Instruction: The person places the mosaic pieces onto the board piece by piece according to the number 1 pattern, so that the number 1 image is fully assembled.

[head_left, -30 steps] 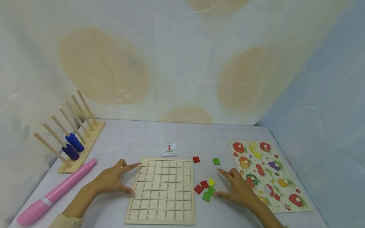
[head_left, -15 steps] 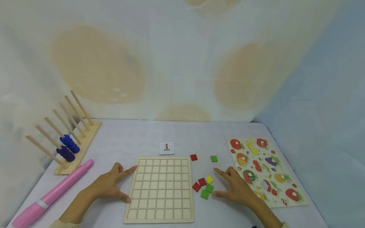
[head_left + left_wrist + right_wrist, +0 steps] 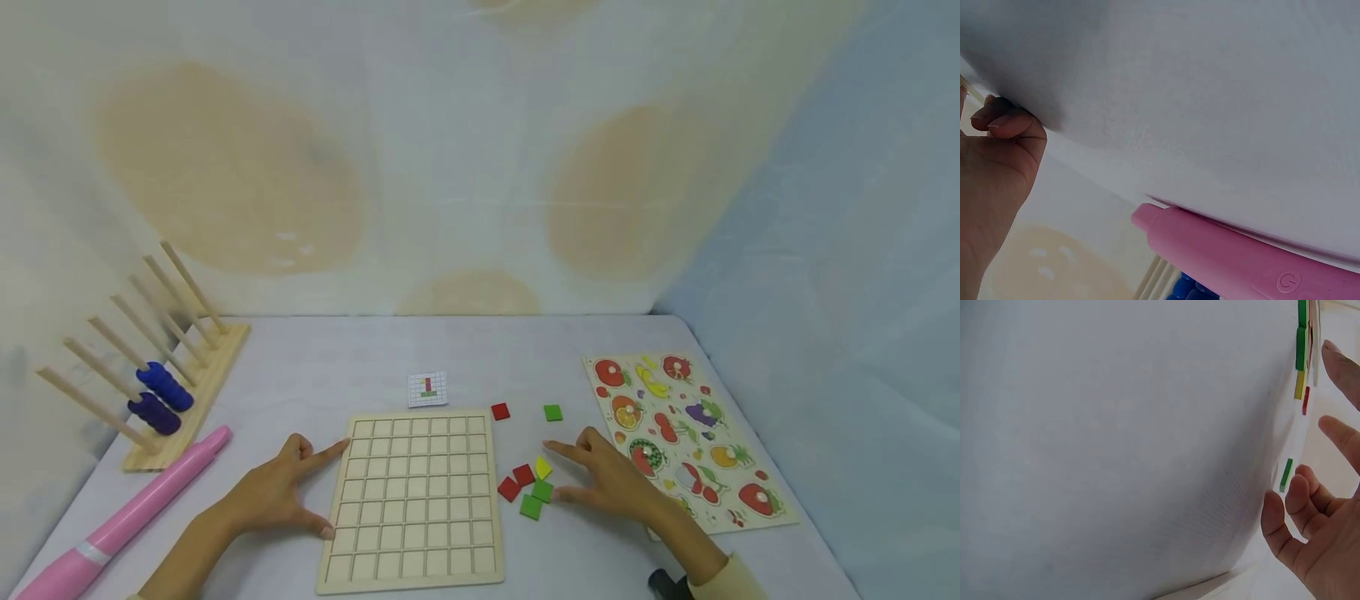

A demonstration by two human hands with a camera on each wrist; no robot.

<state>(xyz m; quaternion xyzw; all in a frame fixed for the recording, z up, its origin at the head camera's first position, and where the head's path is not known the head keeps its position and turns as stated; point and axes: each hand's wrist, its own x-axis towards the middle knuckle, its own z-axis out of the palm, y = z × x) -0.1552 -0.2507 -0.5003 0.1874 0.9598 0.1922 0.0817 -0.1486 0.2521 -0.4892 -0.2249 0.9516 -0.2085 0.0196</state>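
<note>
My left hand (image 3: 273, 492) is at the left edge of a wooden grid board (image 3: 497, 500), with index finger and thumb spread apart, their tips touching that edge. Its other fingers are curled in, as the left wrist view also shows. To the right of the board my right hand (image 3: 611, 479) hovers with thumb and index finger spread, holding nothing. Its thumb tip is beside a green square tile (image 3: 542, 491). Close by are another green tile (image 3: 531, 507), two red tiles (image 3: 523, 474) and a yellow piece (image 3: 543, 467). Farther back lie a red tile (image 3: 500, 412) and a green tile (image 3: 552, 412).
Behind the board is a small pattern card (image 3: 427, 389). A wooden peg rack (image 3: 217, 358) with blue and purple beads stands at left, near a pink wand-like object (image 3: 142, 508). At right lies a fruit puzzle board (image 3: 678, 450); a dark object (image 3: 663, 583) is by the right sleeve.
The head view has shifted, so everything appears farther left. My left hand has slid slightly nearer along the board's edge. The right hand has drifted a little left; the tiles stay in place.
</note>
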